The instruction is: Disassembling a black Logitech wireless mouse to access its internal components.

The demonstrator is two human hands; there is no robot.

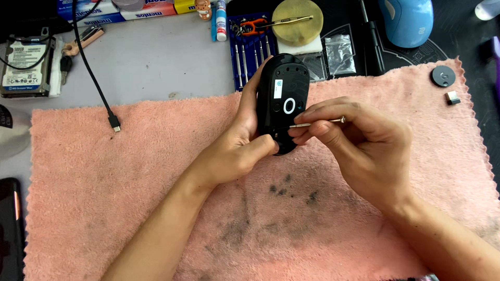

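Fingers [307,136] of the right hand [359,151] pinch a thin metal tool [317,123] against the upturned black mouse [283,101], which the left hand [239,148] grips above the pink towel [130,182].

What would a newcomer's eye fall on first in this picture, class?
First, the black computer mouse at the centre, turned underside up in the left hand, while the right hand presses a thin metal tool against its base. Next, the dirt-smudged pink towel beneath, and the blue mouse at the top right.
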